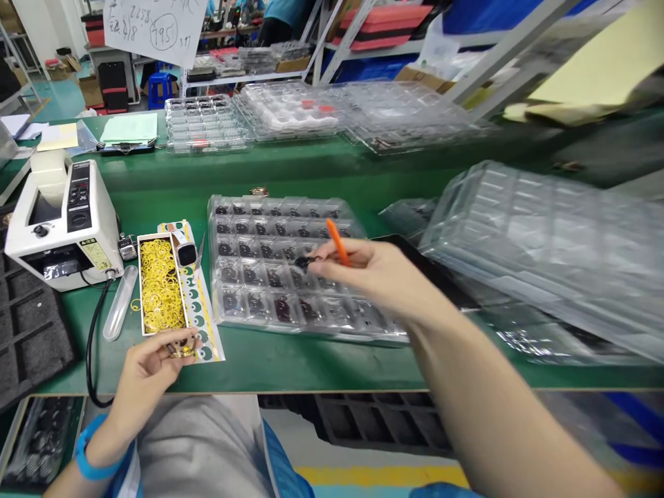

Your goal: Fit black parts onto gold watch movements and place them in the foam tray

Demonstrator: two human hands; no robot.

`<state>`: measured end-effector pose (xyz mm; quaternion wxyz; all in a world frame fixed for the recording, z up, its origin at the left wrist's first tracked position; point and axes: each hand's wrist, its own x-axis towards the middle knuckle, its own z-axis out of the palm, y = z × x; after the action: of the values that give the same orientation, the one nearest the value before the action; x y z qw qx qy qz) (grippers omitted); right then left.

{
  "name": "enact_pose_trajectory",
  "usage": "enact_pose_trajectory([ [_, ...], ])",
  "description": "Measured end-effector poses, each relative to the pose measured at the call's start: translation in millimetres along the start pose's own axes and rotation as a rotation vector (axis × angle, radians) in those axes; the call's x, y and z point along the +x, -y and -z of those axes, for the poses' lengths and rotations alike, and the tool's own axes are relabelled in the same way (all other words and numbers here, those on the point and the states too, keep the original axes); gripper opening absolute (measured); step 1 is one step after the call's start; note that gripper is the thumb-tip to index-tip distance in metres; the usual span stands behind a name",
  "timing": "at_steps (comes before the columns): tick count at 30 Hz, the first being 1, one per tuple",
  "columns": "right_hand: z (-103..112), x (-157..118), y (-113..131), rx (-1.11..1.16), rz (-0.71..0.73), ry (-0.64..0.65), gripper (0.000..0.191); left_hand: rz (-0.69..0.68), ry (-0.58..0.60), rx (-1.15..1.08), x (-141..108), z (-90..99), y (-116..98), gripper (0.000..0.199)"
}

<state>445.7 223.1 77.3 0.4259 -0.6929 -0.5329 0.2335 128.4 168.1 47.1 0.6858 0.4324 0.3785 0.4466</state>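
My left hand (148, 370) pinches a small gold-coloured metal part (182, 346) just in front of a white box of yellow rings (162, 283). Above a clear compartment tray (259, 321), my right hand (371, 266) is closed, a small black part (305, 262) at its fingertips. An orange stick-like tool (338, 242) rises from the same hand; its lower end is hidden. Small dark parts sit in many of the tray's pockets. Beside the ring box, a sheet with round cut-outs (205, 335) carries a watch-like piece (186, 254) and tweezers (200, 254).
A white tape dispenser (77, 221) stands at left, its black cable running to the bench edge. Nearby lies a clear plastic strip (120, 304). Stacked clear trays (544, 242) fill the right side. More trays (290, 111) line the raised shelf behind.
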Motion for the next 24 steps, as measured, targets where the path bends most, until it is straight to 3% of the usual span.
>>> enact_pose_trajectory([
  [3, -31, -38, 22, 0.145, 0.005, 0.306, 0.038, 0.014, 0.042, 0.037, 7, -10.6, -4, 0.018],
  [5, -52, -61, 38, 0.276, 0.007, 0.488, 0.030, 0.039, 0.047, 0.077, 11, -15.6, -5, 0.023],
  [8, -74, -83, 54, 0.417, 0.041, 0.641, 0.020, 0.079, 0.009, 0.130, 13, -17.2, -6, 0.026],
  [12, -85, -93, 52, 0.374, 0.224, 0.520, 0.016, 0.130, -0.113, 0.114, 10, -10.9, -7, 0.023],
  [17, -88, -92, 37, 0.101, 0.880, 0.274, 0.021, 0.267, -0.089, -0.086, 5, -4.6, -7, 0.023],
  [19, -89, -95, 35, -0.027, 1.041, 0.197, 0.021, 0.316, -0.051, -0.139, 4, -4.4, -7, 0.025],
  [22, -92, -102, 36, -0.037, 1.066, 0.138, 0.022, 0.360, -0.022, -0.190, 3, -5.4, -6, 0.027],
  [24, -93, -107, 39, 0.086, 0.928, 0.128, 0.021, 0.345, -0.030, -0.189, 1, -5.7, -4, 0.026],
])
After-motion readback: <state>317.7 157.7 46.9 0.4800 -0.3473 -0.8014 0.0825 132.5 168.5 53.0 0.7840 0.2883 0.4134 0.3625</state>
